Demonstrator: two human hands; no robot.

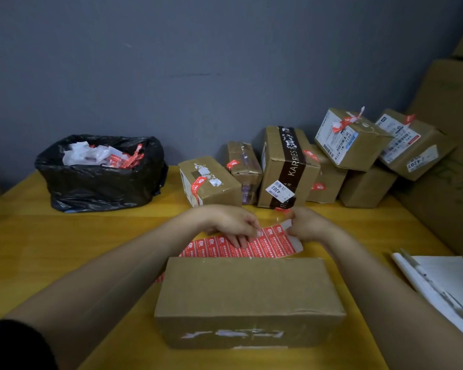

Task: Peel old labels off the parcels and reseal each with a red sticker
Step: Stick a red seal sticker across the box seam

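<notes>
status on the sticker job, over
Left hand presses the sticker sheet, right hand pinches its end. Near box shows no red sticker. Nothing in the way.

A black rubbish bag (96, 180) stands at the far left of the yellow table (64, 236), against the grey wall (198, 62). At the right edge lies a white paper sheet (449, 273) with a slim tool (436, 287) on it, perhaps a pen or a knife. Behind them stand large cartons (449, 129).

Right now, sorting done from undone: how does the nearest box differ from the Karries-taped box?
The nearest box lies flat; the Karries box stands upright. The nearest box shows torn white label scraps; the Karries box has a whole white label and dark tape. Both are brown cardboard.
</notes>
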